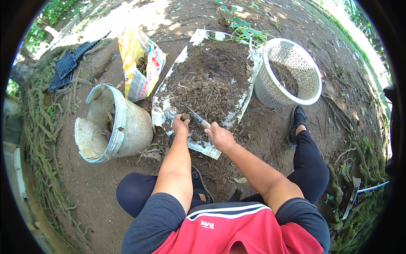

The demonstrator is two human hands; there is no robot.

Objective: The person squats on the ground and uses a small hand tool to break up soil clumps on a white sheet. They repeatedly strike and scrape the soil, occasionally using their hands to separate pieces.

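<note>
In my right hand (221, 137) is the pale handle of a long-bladed knife (190, 110), its blade slanting up and to the left across the soil. My left hand (181, 124) has its fingers around a dark clod of soil (185, 116), close to the blade. Under both hands lies a heap of loose brown soil (211, 89), with lumps and bits of root in it. The soil rests on a dirty white plastic sheet (206, 148), whose torn edges show around the heap.
A broken-rimmed bucket (134, 130) lies tipped at the left, beside a printed plastic sack (152, 81) holding plant matter. At the right, a white perforated basket (272, 90) contains soil. Green vines (242, 28) trail behind the sheet. Black plastic trays (65, 65) and tree roots (44, 127) lie further left.
</note>
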